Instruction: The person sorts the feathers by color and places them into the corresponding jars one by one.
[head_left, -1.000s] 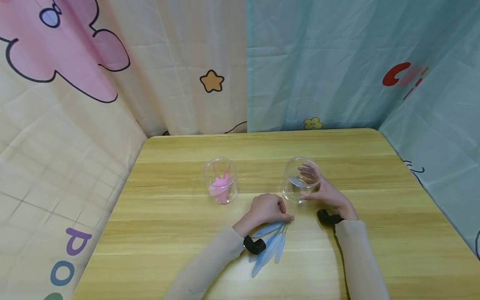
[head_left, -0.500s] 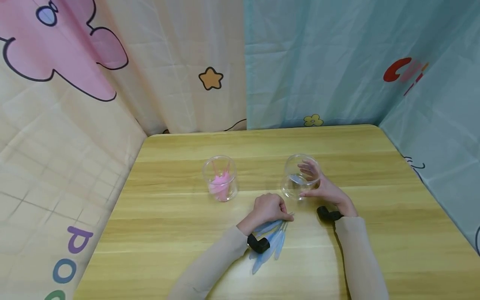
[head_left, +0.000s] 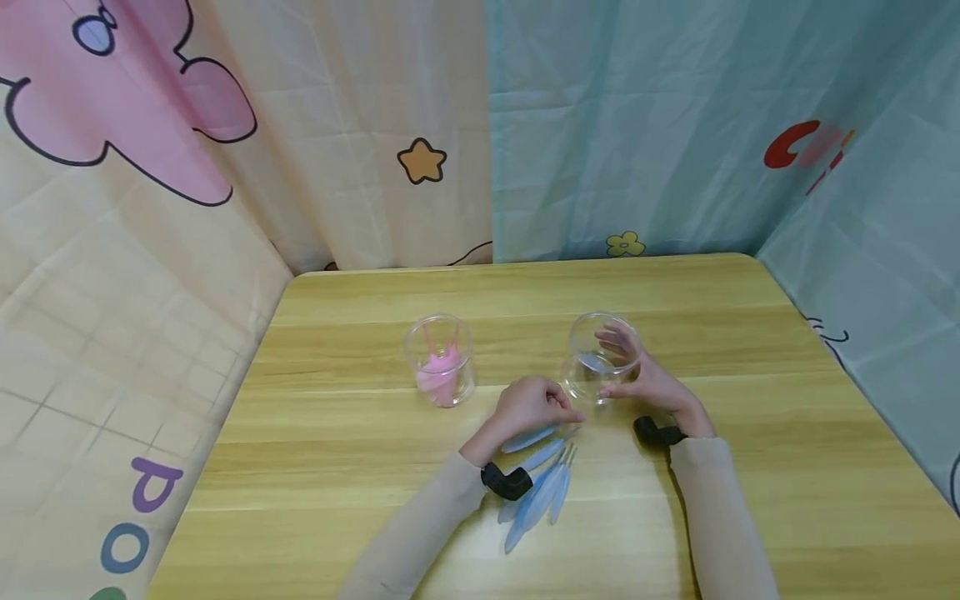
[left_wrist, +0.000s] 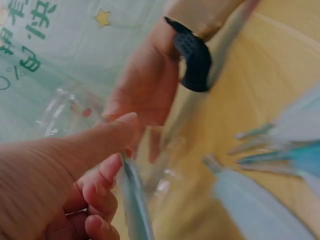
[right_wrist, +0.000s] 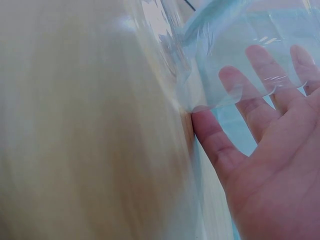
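The left grip [head_left: 529, 406] is nearly closed, thumb against finger, and pinches one blue feather [left_wrist: 134, 197]. I can't tell if the feather's tip touches the table [head_left: 337, 433]. The right grip [head_left: 651, 386] is spread wide and wraps the right side of the clear right cup [head_left: 576, 375], thumb near, other fingers far.

I think it's best to pinch the feather by its hard stem, because the soft part could bend or slip. The cup looks light, so a gentle hold should be enough to keep it from tipping.

The other blue feathers [head_left: 542, 500] lie on the table, just near of the left grip. They're close together, so two could come up at once. Something pale blue [head_left: 592, 361] is in the right cup. Over to the left is the left cup [head_left: 467, 379], with pink things [head_left: 441, 367] inside.

From the head, fingers hide the pinch, but the left wrist view shows it. The right wrist view shows fingertips through the clear cup. Only the head view shows the left cup clearly.
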